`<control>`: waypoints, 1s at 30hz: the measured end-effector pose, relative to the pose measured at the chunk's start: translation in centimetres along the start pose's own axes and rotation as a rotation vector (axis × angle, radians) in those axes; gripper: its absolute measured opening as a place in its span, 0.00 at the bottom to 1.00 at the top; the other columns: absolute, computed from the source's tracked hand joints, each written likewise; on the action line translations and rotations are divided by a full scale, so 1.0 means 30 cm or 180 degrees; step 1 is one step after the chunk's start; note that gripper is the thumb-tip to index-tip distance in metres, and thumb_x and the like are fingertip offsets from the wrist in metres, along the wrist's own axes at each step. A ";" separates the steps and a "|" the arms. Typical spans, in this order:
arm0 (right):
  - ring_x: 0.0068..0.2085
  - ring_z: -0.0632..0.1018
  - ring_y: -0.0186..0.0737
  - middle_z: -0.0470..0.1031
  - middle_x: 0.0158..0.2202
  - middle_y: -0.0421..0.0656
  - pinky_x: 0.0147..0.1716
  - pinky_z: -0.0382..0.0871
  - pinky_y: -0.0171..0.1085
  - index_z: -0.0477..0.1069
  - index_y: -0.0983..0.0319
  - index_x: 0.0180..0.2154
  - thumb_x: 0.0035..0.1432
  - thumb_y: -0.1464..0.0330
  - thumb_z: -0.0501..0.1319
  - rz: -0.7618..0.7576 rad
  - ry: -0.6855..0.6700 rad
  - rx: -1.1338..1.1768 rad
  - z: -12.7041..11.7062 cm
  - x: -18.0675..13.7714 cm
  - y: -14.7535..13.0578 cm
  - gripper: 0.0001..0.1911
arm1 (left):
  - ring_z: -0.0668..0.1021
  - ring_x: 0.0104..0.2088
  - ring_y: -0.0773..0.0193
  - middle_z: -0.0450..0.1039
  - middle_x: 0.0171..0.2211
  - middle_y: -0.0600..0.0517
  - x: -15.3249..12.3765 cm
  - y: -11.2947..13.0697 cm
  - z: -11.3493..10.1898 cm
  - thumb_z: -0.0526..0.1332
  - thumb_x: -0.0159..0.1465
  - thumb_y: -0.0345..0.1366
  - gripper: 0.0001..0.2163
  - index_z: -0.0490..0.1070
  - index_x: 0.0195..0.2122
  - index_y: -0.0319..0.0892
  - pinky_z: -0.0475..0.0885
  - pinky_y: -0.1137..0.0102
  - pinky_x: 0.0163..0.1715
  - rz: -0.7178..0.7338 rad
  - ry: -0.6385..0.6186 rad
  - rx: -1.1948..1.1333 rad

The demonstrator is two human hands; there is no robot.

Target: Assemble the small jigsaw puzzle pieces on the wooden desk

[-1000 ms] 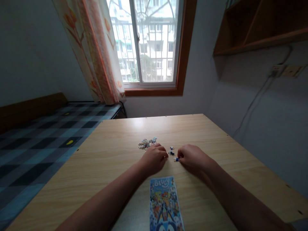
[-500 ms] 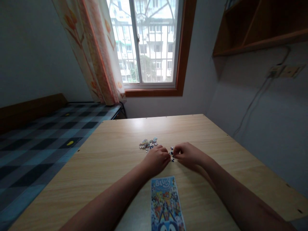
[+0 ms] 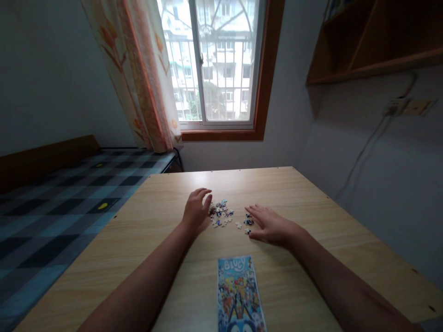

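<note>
Puzzle pieces (image 3: 221, 215) between left hand (image 3: 195, 210) and right hand (image 3: 270, 225) (each grip open, empty), touching both.

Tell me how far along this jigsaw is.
Barely begun. Done: nothing large; only a few pieces lie apart near the right hand, and I cannot tell whether they are joined. In hand: the left hand rests open at the loose pile of pieces; the right lies flat on the table. Left: nearly all the pile, guided by the reference picture.
</note>
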State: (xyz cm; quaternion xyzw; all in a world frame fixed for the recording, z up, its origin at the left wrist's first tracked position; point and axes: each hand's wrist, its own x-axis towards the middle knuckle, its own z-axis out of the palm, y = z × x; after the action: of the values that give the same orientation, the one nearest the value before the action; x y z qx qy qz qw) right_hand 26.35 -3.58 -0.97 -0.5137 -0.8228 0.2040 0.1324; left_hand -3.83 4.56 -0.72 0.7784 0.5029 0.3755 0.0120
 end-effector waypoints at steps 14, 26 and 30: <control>0.74 0.42 0.57 0.39 0.74 0.57 0.69 0.33 0.58 0.47 0.68 0.72 0.68 0.48 0.48 0.0497 -0.0128 -0.0556 0.104 0.068 -0.098 0.42 | 0.55 0.71 0.47 0.52 0.72 0.42 -0.036 0.008 0.020 0.56 0.65 0.59 0.36 0.57 0.70 0.48 0.49 0.49 0.68 0.0491 -0.1883 0.0452; 0.74 0.44 0.53 0.42 0.74 0.53 0.69 0.34 0.57 0.47 0.66 0.72 0.70 0.51 0.46 0.0044 -0.0038 -0.0521 0.139 0.237 -0.130 0.38 | 0.59 0.69 0.44 0.56 0.70 0.38 -0.050 0.018 0.037 0.60 0.61 0.61 0.40 0.59 0.69 0.43 0.51 0.49 0.68 0.0643 -0.1757 0.0348; 0.72 0.53 0.49 0.52 0.72 0.52 0.70 0.41 0.52 0.52 0.66 0.71 0.71 0.58 0.44 0.0039 0.0350 -0.0053 0.146 0.235 -0.092 0.32 | 0.58 0.69 0.44 0.54 0.70 0.37 -0.051 0.018 0.027 0.63 0.60 0.58 0.41 0.57 0.69 0.42 0.52 0.49 0.68 0.0648 -0.1710 0.0309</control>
State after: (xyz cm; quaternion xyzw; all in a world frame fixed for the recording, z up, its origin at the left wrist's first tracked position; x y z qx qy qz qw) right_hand 19.21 0.80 -3.46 -0.5302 -0.8128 0.1694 0.1719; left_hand -3.26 3.37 -1.96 0.8961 0.4184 0.1307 0.0697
